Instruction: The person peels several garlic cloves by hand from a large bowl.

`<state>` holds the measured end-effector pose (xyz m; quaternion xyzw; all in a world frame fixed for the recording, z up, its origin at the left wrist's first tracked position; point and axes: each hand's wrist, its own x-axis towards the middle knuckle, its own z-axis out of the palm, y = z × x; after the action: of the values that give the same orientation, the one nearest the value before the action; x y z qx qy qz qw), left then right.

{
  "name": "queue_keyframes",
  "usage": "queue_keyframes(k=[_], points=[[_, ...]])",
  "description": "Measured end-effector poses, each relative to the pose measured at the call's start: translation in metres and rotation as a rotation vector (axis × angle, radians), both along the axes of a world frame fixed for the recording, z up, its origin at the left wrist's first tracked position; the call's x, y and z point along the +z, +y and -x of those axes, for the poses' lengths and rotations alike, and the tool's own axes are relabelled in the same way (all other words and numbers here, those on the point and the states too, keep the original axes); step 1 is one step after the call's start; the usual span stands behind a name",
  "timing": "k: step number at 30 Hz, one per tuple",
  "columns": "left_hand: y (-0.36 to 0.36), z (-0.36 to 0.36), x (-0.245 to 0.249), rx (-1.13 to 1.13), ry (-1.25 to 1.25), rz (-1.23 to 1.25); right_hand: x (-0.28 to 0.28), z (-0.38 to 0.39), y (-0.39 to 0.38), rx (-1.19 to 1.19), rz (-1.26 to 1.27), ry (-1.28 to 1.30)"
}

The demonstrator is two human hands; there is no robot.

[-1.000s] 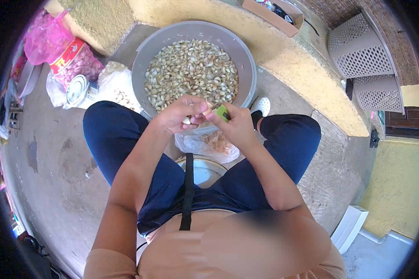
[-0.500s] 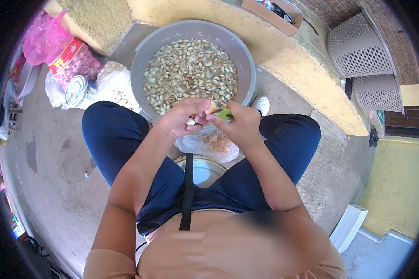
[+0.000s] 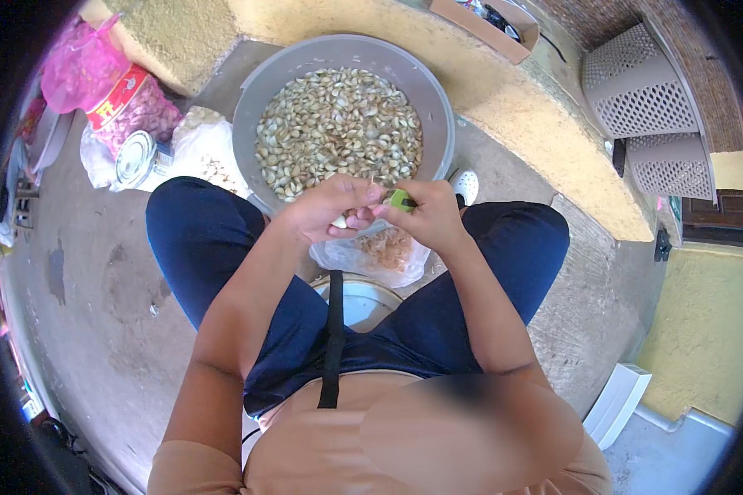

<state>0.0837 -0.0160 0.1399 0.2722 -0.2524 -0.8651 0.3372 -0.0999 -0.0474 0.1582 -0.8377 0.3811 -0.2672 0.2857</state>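
With the clove (image 3: 339, 221) pinched in the fingers of the left hand (image 3: 326, 210) and the green-handled knife (image 3: 399, 199) clamped in the right hand (image 3: 431, 219), the skin is probably best lifted shallowly above the bag of peels (image 3: 384, 254).

Pink bag (image 3: 78, 66), tin can (image 3: 134, 159) — lattice baskets (image 3: 640, 91) far right.

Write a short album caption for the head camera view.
Left hand holds a garlic clove, right hand a green-handled tool, beside a grey basin of cloves.
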Motion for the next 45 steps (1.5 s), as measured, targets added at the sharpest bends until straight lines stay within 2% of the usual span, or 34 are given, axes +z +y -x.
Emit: queue_keyframes(k=[3, 7, 12, 19, 22, 25, 28, 30, 34, 37, 38, 41, 45], points=[[0.001, 0.008, 0.002, 0.143, -0.009, -0.041, -0.002, -0.001, 0.0, -0.08, 0.127, 0.021], [0.004, 0.019, 0.006, 0.251, 0.143, -0.152, -0.001, -0.004, -0.001, -0.152, 0.291, 0.013], [0.003, 0.024, 0.005, 0.335, 0.192, -0.318, -0.003, -0.006, 0.001, -0.14, 0.316, 0.031], [0.001, 0.023, 0.001, 0.365, 0.235, -0.307, -0.005, -0.006, 0.001, -0.118, 0.249, 0.121], [-0.007, 0.012, -0.006, 0.351, 0.311, -0.278, -0.004, 0.002, 0.003, -0.179, -0.123, -0.114], [-0.01, 0.006, -0.012, 0.363, 0.32, -0.233, -0.018, 0.015, -0.003, -0.36, -0.687, -0.427], [-0.01, 0.001, -0.012, 0.34, 0.246, -0.176, -0.056, 0.026, 0.005, -0.18, -0.48, 0.23], [-0.009, 0.0, -0.01, 0.311, 0.179, -0.115, -0.073, 0.024, 0.025, 0.262, -0.331, 0.562], [-0.008, 0.003, -0.005, 0.267, -0.022, -0.092, -0.093, -0.003, 0.069, 0.54, -0.388, 0.852], [-0.009, 0.005, -0.004, 0.204, -0.123, -0.029, -0.099, -0.01, 0.078, 0.478, -0.428, 0.831], [-0.009, 0.006, -0.004, 0.197, -0.146, -0.023, -0.081, -0.015, 0.077, 0.492, -0.467, 0.903], [-0.008, 0.004, -0.002, 0.206, -0.18, -0.003, -0.072, -0.018, 0.082, 0.451, -0.375, 0.875], [-0.007, 0.004, 0.003, 0.197, -0.141, -0.024, -0.07, -0.024, 0.09, 0.513, -0.444, 0.652]])
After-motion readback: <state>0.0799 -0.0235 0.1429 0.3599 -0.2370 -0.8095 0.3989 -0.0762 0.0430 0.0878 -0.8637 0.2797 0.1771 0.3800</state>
